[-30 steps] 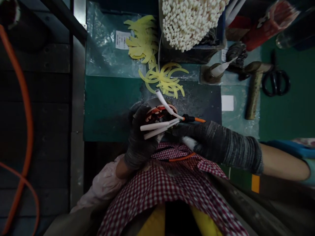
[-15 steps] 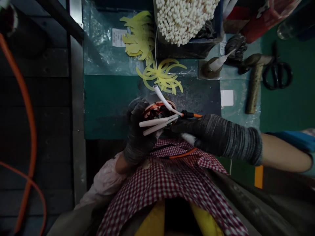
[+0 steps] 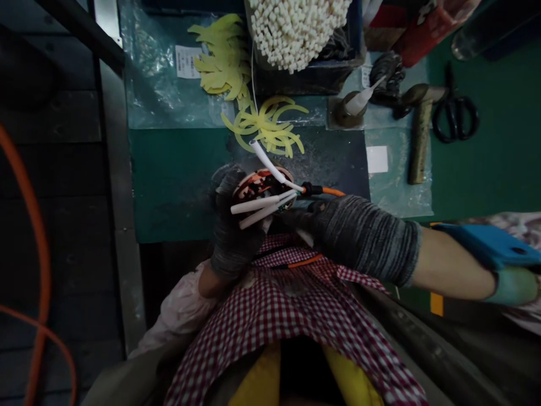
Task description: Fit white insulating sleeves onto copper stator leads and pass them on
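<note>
My left hand point(image 3: 234, 220), in a dark grey knit glove, is wrapped round the side of a round motor stator point(image 3: 253, 183) with copper-coloured windings, held above the table's near edge. Three white sleeves point(image 3: 268, 163) on wires lie across its face and meet at a black grommet point(image 3: 313, 189) on an orange cable point(image 3: 333, 192). My right hand point(image 3: 338, 223), gloved alike, is closed at the stator's lower right, just below the cable. What its fingertips pinch is hidden by the glove and shadow. Yellow curved strips point(image 3: 266, 127) lie just beyond the stator.
A dark bin point(image 3: 304, 82) holds many short white pieces point(image 3: 296, 34). To its right are a nozzle bottle point(image 3: 353, 107), a hammer point(image 3: 420, 135) and black scissors point(image 3: 455, 118). More yellow strips point(image 3: 224, 62) lie on plastic at left. A metal table edge point(image 3: 116, 225) runs along the left.
The whole view has shifted, so the table things appear further left. My right hand and forearm have moved slightly left, closer in to the stator. The left hand's hold looks the same.
</note>
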{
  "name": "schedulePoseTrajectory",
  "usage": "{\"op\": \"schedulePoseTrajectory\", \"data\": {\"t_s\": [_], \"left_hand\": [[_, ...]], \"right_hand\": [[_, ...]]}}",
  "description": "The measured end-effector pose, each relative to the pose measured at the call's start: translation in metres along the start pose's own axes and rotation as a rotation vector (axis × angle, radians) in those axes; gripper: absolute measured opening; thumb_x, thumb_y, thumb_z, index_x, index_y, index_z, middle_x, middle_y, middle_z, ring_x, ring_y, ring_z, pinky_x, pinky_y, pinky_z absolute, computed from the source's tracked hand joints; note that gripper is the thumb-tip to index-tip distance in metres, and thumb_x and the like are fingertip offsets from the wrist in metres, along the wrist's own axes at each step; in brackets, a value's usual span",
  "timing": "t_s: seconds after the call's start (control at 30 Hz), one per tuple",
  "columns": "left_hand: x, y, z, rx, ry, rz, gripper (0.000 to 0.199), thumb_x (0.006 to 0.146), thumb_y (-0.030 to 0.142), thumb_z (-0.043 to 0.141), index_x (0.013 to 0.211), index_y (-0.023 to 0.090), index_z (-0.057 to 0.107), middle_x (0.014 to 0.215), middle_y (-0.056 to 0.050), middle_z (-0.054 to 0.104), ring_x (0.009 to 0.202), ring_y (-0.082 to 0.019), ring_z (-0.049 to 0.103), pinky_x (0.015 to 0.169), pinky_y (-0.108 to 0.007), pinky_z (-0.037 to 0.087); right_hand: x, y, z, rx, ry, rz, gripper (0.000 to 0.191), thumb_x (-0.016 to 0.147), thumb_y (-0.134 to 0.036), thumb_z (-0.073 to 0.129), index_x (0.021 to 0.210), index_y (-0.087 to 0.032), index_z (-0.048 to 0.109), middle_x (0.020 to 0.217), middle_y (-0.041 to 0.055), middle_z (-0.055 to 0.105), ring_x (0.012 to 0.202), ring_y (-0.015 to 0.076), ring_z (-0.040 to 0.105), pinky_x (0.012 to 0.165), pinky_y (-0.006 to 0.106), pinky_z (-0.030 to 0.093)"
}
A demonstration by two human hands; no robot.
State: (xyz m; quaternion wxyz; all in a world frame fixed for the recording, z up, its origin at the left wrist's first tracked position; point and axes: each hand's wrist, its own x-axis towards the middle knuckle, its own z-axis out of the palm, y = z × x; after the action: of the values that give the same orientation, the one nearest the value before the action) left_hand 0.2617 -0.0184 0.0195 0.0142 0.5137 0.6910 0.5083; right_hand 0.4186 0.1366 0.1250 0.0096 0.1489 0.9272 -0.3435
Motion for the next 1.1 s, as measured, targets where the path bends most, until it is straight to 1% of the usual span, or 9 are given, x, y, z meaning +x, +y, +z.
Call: {"op": "schedulePoseTrajectory", "data": {"t_s": [0.13, 0.27, 0.37, 0.43, 0.5, 0.6, 0.73, 0.93, 1.1], "left_hand": [[0.008, -0.002, -0.001, 0.033, -0.018, 0.053, 0.093, 0.099, 0.051, 0.086, 0.174, 0.033, 0.033, 0.165, -0.016, 0.055, 0.158, -0.038, 0.054, 0.138, -0.062, 0.043], [0.016, 0.002, 0.001, 0.064, -0.021, 0.066, 0.086, 0.102, 0.061, 0.079, 0.17, 0.03, 0.036, 0.157, -0.016, 0.06, 0.153, -0.036, 0.058, 0.134, -0.059, 0.048], [0.02, 0.007, 0.003, 0.102, -0.02, 0.08, 0.08, 0.105, 0.059, 0.074, 0.168, 0.027, 0.037, 0.155, -0.017, 0.061, 0.152, -0.036, 0.059, 0.132, -0.058, 0.051], [0.022, 0.01, 0.004, 0.123, -0.02, 0.075, 0.078, 0.106, 0.054, 0.074, 0.168, 0.026, 0.037, 0.156, -0.018, 0.06, 0.153, -0.036, 0.058, 0.132, -0.058, 0.052], [0.023, 0.012, 0.005, 0.118, -0.025, 0.065, 0.076, 0.107, 0.049, 0.073, 0.168, 0.024, 0.036, 0.157, -0.019, 0.058, 0.153, -0.035, 0.058, 0.131, -0.058, 0.052], [0.027, 0.017, 0.005, 0.095, -0.056, 0.047, 0.07, 0.107, 0.04, 0.07, 0.167, 0.024, 0.037, 0.159, -0.018, 0.056, 0.155, -0.034, 0.056, 0.131, -0.057, 0.052], [0.029, 0.022, 0.005, 0.094, -0.085, 0.023, 0.07, 0.104, 0.026, 0.069, 0.165, 0.02, 0.037, 0.162, -0.02, 0.054, 0.157, -0.035, 0.053, 0.135, -0.055, 0.048], [0.025, 0.027, 0.006, 0.065, -0.132, -0.053, 0.075, 0.102, 0.019, 0.064, 0.168, 0.025, 0.031, 0.169, -0.018, 0.047, 0.163, -0.036, 0.047, 0.137, -0.058, 0.046], [0.024, 0.028, 0.003, 0.026, -0.173, -0.077, 0.075, 0.101, 0.018, 0.062, 0.17, 0.023, 0.033, 0.171, -0.018, 0.044, 0.167, -0.036, 0.044, 0.14, -0.057, 0.045]], "right_hand": [[-0.013, 0.013, -0.011, -0.138, -0.003, -0.174, 0.033, 0.111, -0.017, 0.058, 0.124, -0.027, 0.087, 0.119, 0.0028, 0.089, 0.108, 0.0245, 0.085, 0.102, 0.036, 0.071], [-0.06, 0.065, -0.047, 0.098, 0.039, -0.283, 0.037, 0.116, -0.028, 0.056, 0.146, -0.036, 0.076, 0.116, 0.0013, 0.089, 0.093, 0.018, 0.086, 0.082, 0.027, 0.071], [-0.094, 0.124, -0.062, -0.054, 0.276, 0.105, 0.04, 0.113, -0.025, 0.058, 0.148, -0.031, 0.075, 0.11, 0.0076, 0.088, 0.083, 0.0194, 0.083, 0.075, 0.03, 0.068], [-0.101, 0.156, -0.055, -0.306, 0.429, 0.373, 0.041, 0.109, -0.021, 0.059, 0.145, -0.022, 0.078, 0.125, 0.0182, 0.085, 0.104, 0.0282, 0.083, 0.092, 0.043, 0.068], [-0.094, 0.169, -0.036, -0.497, 0.557, 0.458, 0.038, 0.104, -0.023, 0.064, 0.138, -0.018, 0.081, 0.134, 0.0239, 0.079, 0.126, 0.0376, 0.076, 0.108, 0.056, 0.063], [-0.069, 0.147, -0.001, -0.55, 0.753, 0.132, 0.024, 0.101, -0.034, 0.074, 0.122, -0.028, 0.083, 0.145, 0.0171, 0.068, 0.141, 0.0403, 0.066, 0.119, 0.065, 0.056], [-0.022, 0.099, 0.034, -0.438, 0.647, -0.363, 0.032, 0.093, -0.041, 0.091, 0.123, -0.042, 0.078, 0.146, 0.003, 0.069, 0.142, 0.0364, 0.064, 0.123, 0.066, 0.054], [0.013, 0.103, 0.041, -0.341, 0.556, -0.485, 0.033, 0.1, -0.041, 0.082, 0.132, -0.037, 0.074, 0.176, 0.0044, 0.048, 0.157, 0.0427, 0.054, 0.122, 0.078, 0.054], [0.01, 0.109, 0.038, -0.343, 0.482, -0.555, 0.044, 0.1, -0.04, 0.083, 0.142, -0.035, 0.07, 0.184, 0.0068, 0.039, 0.162, 0.0427, 0.051, 0.125, 0.071, 0.055]]}}
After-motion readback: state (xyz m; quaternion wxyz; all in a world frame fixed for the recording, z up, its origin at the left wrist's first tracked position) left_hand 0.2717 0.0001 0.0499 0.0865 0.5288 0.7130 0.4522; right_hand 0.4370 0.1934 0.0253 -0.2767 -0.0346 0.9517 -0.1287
